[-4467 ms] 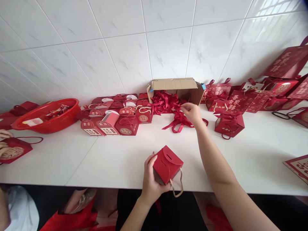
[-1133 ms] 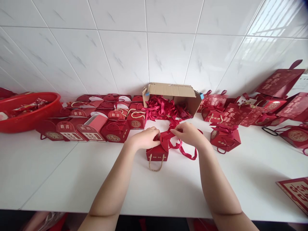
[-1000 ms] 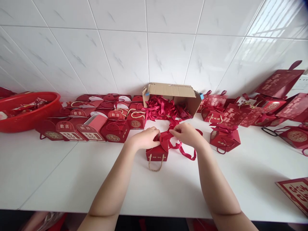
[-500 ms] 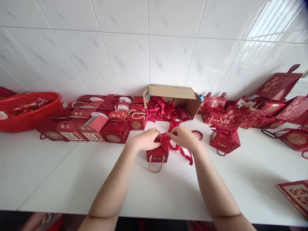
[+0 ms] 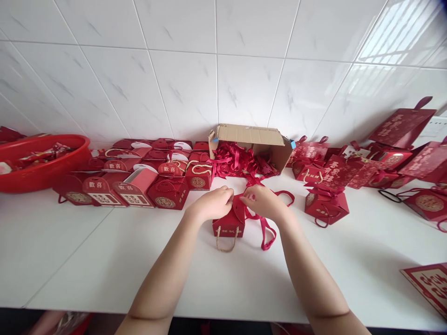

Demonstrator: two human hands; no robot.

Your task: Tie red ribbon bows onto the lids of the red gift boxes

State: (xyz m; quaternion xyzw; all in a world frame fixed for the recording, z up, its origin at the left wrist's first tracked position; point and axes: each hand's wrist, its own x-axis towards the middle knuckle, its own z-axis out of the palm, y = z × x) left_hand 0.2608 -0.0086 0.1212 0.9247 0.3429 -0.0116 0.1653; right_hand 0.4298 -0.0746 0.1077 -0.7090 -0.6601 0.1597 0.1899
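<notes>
A small red gift box (image 5: 228, 224) with a gold rope handle stands on the white table (image 5: 104, 260) in front of me. My left hand (image 5: 211, 203) is closed on the box's top flap from the left. My right hand (image 5: 262, 201) pinches a red ribbon (image 5: 267, 232) at the top of the box; the ribbon's loose ends hang down to the right of the box. Both hands meet over the lid.
An open cardboard carton (image 5: 252, 142) full of red ribbons lies at the wall. Several red gift boxes (image 5: 139, 179) stand to its left, a red basin (image 5: 38, 160) at far left. Ribbon-tied boxes (image 5: 326, 204) and red bags (image 5: 401, 128) fill the right; a flat red card (image 5: 428, 286) lies at the right edge.
Since 4.5 s ago the box moved from the table's front edge to the middle and my right hand brought a ribbon to it. In the last second the ribbon's ends drew closer to the box.
</notes>
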